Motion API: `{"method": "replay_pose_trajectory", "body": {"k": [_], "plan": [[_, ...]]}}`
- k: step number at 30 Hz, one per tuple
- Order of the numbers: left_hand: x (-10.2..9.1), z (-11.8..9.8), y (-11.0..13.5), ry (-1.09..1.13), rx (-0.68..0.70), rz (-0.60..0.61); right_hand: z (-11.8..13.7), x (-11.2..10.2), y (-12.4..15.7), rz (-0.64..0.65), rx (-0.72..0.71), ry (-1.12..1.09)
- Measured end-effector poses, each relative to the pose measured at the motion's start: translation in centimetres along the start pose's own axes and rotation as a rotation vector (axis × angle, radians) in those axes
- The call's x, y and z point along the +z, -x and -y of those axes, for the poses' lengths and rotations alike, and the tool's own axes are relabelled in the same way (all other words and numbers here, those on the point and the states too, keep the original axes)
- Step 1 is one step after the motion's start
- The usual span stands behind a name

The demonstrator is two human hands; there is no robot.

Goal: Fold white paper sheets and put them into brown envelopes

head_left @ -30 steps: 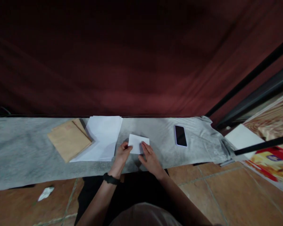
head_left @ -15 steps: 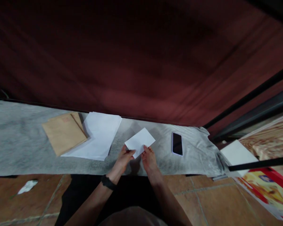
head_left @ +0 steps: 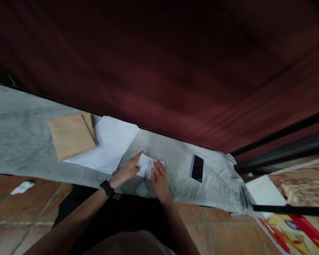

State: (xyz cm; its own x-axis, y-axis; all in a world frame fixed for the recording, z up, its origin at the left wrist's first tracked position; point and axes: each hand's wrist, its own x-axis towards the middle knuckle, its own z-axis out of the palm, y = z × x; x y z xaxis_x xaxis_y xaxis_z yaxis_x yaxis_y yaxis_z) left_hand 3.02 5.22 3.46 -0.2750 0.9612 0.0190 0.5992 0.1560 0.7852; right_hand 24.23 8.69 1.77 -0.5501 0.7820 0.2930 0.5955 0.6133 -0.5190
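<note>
A small folded white paper (head_left: 146, 165) lies on the grey cloth (head_left: 21, 141) in front of me. My left hand (head_left: 127, 170), with a black watch on its wrist, rests on the paper's left edge, fingers stretched out. On the paper's right part lies my right hand (head_left: 158, 175), flat with its fingers extended. Both hands press the paper down onto the cloth. A stack of white sheets (head_left: 108, 146) sits just left of my hands, with brown envelopes (head_left: 70, 134) overlapping its left side.
A black phone (head_left: 197, 168) lies face up on the cloth to the right. A dark red curtain (head_left: 175, 71) hangs behind. A crumpled scrap (head_left: 22, 187) sits on the tiled floor at left. White board (head_left: 266, 193) and colourful print (head_left: 295, 232) lie at the right.
The folded paper was lifted and tilted half a second ago; now it is back down on the cloth with both hands flat on it. The view has tilted.
</note>
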Motion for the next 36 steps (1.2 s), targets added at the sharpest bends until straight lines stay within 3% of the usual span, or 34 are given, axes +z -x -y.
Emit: {"method": "replay_pose_trajectory", "body": {"k": [3, 5, 8, 12, 15, 20, 26, 30, 36], "plan": [[1.1, -0.4, 1.1, -0.205, 0.024, -0.091, 0.9, 1.0, 0.1, 0.058, -0.031, 0.219], [2.3, -1.1, 2.0, -0.325, 0.130, -0.152, 0.9, 1.4, 0.2, 0.077, -0.023, 0.305], [4.7, -1.9, 3.2, -0.410, 0.340, -0.092, 0.6, 1.6, 0.5, 0.126, -0.042, 0.362], [6.9, -2.0, 4.4, -0.488, 0.395, -0.089, 0.2, 1.5, 0.6, 0.191, -0.102, 0.402], [6.8, -1.2, 4.8, -0.520, 0.385, -0.130, -0.1, 1.3, 0.6, 0.199, -0.102, 0.444], [5.4, 0.1, 5.0, -0.578, 0.331, -0.192, -1.2, 0.4, 1.1, 0.100, -0.032, 0.488], [5.0, 0.4, 5.4, -0.587, 0.305, -0.224, -2.7, -0.3, 1.8, 0.043, -0.012, 0.466], [5.1, 0.3, 5.4, -0.597, 0.307, -0.226, -1.7, 0.0, 1.4, -0.006, 0.008, 0.417], [4.9, -0.2, 5.4, -0.644, 0.277, -0.175, 0.8, 0.7, 1.5, 0.117, -0.097, 0.355]]}}
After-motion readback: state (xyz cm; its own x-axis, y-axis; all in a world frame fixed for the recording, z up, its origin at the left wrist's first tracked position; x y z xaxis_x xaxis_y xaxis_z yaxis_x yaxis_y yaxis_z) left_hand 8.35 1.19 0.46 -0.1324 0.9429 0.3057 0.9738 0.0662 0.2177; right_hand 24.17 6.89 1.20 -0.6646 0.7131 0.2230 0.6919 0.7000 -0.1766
